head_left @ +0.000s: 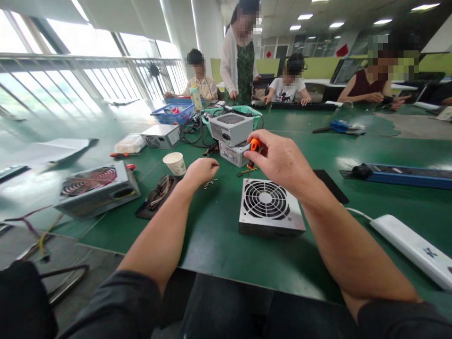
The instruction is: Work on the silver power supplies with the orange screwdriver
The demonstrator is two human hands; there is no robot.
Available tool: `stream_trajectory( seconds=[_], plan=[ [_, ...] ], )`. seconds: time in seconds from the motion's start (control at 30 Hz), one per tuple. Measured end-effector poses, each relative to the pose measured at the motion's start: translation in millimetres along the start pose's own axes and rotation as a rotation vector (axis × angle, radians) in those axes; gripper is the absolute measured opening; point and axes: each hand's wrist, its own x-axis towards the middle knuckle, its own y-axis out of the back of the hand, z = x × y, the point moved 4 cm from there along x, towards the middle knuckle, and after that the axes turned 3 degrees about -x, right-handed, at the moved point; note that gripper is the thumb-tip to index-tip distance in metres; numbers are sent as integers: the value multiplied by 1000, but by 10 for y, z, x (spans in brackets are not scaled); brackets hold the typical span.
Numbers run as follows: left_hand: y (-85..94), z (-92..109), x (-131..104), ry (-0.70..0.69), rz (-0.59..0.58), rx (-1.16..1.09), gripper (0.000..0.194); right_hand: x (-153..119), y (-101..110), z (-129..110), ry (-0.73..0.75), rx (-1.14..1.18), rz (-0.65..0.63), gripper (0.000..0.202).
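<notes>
My right hand [278, 157] grips an orange and black screwdriver [254, 146] by its handle, held upright. Its shaft points down at the far left corner of a computer power supply [267, 200], which lies with its round fan grille facing up. My left hand [202, 172] is closed in a pinch just above the green table; whatever the fingertips hold is hidden. Beneath it lie several small screws [209, 184]. A paper cup [174, 163] stands beyond my left wrist, and a pair of glasses [159, 192] rests on a dark pad beside that forearm.
Two stacked power supplies [231, 128] stand ahead, before a green basket [252, 112] of cables. Another power supply [100, 188] is at left. A white power strip [413, 249] and blue-edged bar [406, 175] lie at right. Several people occupy the table's far side.
</notes>
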Motion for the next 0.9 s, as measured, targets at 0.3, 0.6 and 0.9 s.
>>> stream_trajectory(
  seconds=[0.3,0.6,0.9],
  plan=[
    [-33,-190,-43,51,-214,256,21,1,59,62,-13,-5,49,25],
    [-234,-145,20,47,-241,274,27,2,246,94,-11,3,135,25],
    [-178,-81,20,28,-161,140,17,4,300,83,-1,5,137,24]
  ],
)
